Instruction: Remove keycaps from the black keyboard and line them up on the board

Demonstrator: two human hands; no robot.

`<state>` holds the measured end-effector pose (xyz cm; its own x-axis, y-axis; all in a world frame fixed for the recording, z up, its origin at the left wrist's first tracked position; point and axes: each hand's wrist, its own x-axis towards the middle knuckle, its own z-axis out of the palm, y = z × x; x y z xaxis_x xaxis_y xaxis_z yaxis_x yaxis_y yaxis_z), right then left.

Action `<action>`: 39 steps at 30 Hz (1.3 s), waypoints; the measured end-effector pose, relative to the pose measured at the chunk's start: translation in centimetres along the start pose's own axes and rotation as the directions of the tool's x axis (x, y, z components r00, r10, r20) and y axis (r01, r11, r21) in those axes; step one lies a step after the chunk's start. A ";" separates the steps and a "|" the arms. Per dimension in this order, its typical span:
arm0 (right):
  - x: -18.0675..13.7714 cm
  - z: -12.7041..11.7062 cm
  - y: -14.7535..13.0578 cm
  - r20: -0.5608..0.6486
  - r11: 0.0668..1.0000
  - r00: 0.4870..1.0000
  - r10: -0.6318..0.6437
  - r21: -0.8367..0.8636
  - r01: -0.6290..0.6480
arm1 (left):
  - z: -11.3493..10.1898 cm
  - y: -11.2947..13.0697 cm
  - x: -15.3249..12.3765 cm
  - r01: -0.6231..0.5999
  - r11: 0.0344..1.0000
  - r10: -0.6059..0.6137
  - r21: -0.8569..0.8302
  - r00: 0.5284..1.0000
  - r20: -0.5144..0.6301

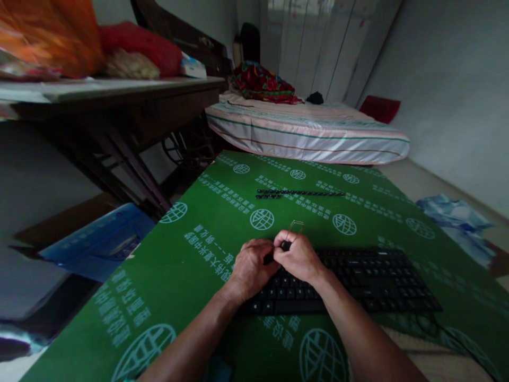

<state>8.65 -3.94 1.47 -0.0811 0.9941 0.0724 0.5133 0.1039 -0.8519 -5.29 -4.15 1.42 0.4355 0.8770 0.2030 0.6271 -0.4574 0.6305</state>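
While both hands meet over the left end of the keyboard (358,278), they press together knuckle to knuckle, just above its top row of keys. The right hand (299,258) is closed, thumb and forefinger pinching a small black piece (285,245) that shows at the top of the fist. The left hand (249,269) is curled shut against it, with a dark bit showing between the two; whether it also grips the piece, I cannot tell. The piece sits right between the hands, at the fingertips of the right one and touching the left.

The keyboard lies flat on the bench (191,297), which is covered by a green sheet (369,183) printed with white writing and globe marks. Both forearms cross the near edge of the bench, and the right one passes over the keyboard's front edge.

Just beyond the hands, near the right forefinger, a thin wire loop (296,225) rests on the sheet. Farther back, well apart from the hands, two rows of black pieces (300,193) lie side by side, one long and one short.

Behind the bench stands a bed (310,135) with a striped cover. To the left are a dark table (119,103) and, below it, a blue box (99,239).
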 end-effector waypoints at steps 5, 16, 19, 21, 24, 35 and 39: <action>0.0 0.2 0.2 -0.011 1.000 1.000 0.018 0.021 -0.018 | 0.1 -0.2 0.0 -0.005 1.000 0.005 -0.015 1.000 -0.008; 0.3 0.5 0.9 -0.031 0.998 0.999 0.032 0.057 -0.030 | 0.5 -0.7 -0.1 -0.046 0.999 0.047 0.023 0.998 -0.029; 0.4 0.6 1.1 -0.037 0.997 0.999 0.031 0.068 -0.028 | 0.5 -0.8 -0.1 -0.046 0.998 0.047 0.030 0.998 -0.028; 0.4 0.7 1.1 -0.038 0.997 0.999 0.033 0.074 -0.030 | 0.4 -0.8 -0.2 -0.045 0.998 0.046 0.032 0.998 -0.031; 0.4 0.6 1.0 -0.038 0.996 0.999 0.038 0.083 -0.034 | 0.4 -0.7 -0.2 -0.044 0.999 0.045 0.032 0.998 -0.033; 0.5 0.4 1.0 -0.048 0.993 0.997 0.061 0.103 -0.056 | 0.3 -0.6 0.0 -0.057 0.998 0.058 0.026 0.998 -0.027; 0.6 0.5 1.0 -0.045 0.992 0.997 0.064 0.111 -0.059 | 0.3 -0.7 0.0 -0.058 0.998 0.059 0.027 0.998 -0.027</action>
<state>8.73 -3.30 0.38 -0.0098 0.9991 0.0409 0.4190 0.0413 -0.9070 -5.55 -3.83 0.74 0.4542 0.8523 0.2595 0.6182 -0.5112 0.5971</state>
